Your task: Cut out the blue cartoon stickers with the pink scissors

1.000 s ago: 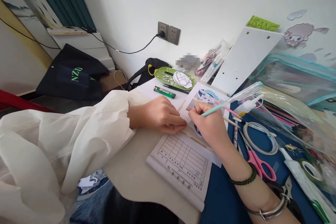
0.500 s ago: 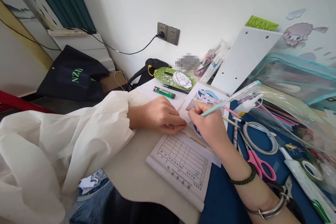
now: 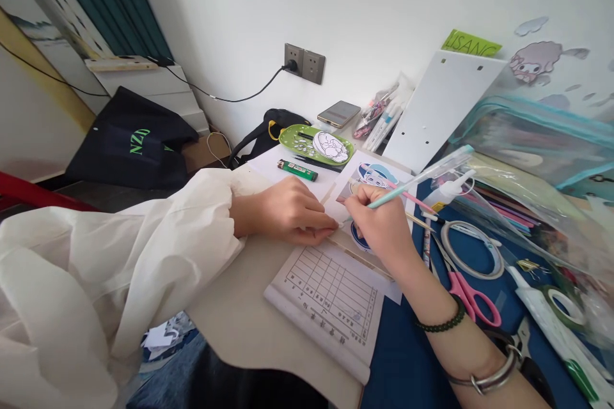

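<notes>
My right hand (image 3: 381,223) is closed in a writing grip around a mint-green pen (image 3: 407,182) with a clear upper end. Its point reaches down beside the fingertips of my left hand (image 3: 292,211). The left fingers are pinched together low over the papers; what lies between them, perhaps a small white bit, is too small to name. Beneath and beyond my hands lies a sheet with printed cartoon figures (image 3: 378,172), partly covered by the right hand. Nearer to me rests a receipt pad with a printed grid (image 3: 330,300).
Beyond my left hand are a green lighter (image 3: 297,170), a green tray (image 3: 296,138) and a phone (image 3: 339,114). To the right lie pink scissors (image 3: 472,297), a tape roll (image 3: 448,249), a glue bottle (image 3: 444,193) and plastic pouches (image 3: 537,147).
The view has shifted slightly. Both hands stay almost in place, and the pen's point now shows beside the left fingertips.
</notes>
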A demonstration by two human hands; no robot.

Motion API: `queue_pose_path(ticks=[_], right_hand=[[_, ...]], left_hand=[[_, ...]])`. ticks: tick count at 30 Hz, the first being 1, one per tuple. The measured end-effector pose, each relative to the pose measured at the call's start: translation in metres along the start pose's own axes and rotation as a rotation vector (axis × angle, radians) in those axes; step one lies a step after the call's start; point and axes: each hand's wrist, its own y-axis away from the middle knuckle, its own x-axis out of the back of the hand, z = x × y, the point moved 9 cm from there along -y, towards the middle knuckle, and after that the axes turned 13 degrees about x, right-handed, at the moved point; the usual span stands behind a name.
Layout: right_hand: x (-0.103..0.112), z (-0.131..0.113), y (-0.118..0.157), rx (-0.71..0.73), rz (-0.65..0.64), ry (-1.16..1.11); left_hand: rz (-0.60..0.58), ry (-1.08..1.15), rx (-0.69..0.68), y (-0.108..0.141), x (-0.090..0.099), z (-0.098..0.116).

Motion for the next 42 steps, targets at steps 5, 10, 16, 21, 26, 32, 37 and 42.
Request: queue_pose_path(ticks=[5,10,16,21,26,32,37,42], right_hand=[[0.009,0.021,0.001,-0.155,0.11,-0.232],[0.011,0.025,0.0,-0.193,0.164,-0.388],[0.006,0.027,0.002,-0.204,0.146,-0.437],[0.002,0.031,0.004,-0.214,0.135,-0.426],[-0.001,0.036,0.004,-0.216,0.117,-0.417],[-0.006,0.038,0.003,-0.208,0.093,-0.426],[-0.011,0.041,-0.001,-0.184,0.07,-0.437],[-0.014,0.039,-0.003,-0.175,0.065,-0.397]], left_hand=[[-0.01,0.009,0.026,0.0,0.0,-0.003],[-0.032,0.031,0.077,-0.001,-0.002,-0.006],[-0.066,0.029,0.028,0.001,-0.005,0.003],[-0.05,0.025,-0.039,0.006,-0.005,0.01],[-0.05,0.119,0.115,0.005,-0.006,-0.001],[0.017,0.059,0.76,0.021,0.005,-0.097],[-0.091,-0.043,1.169,0.041,0.016,-0.182],[-0.239,-0.099,1.338,0.038,0.009,-0.219]])
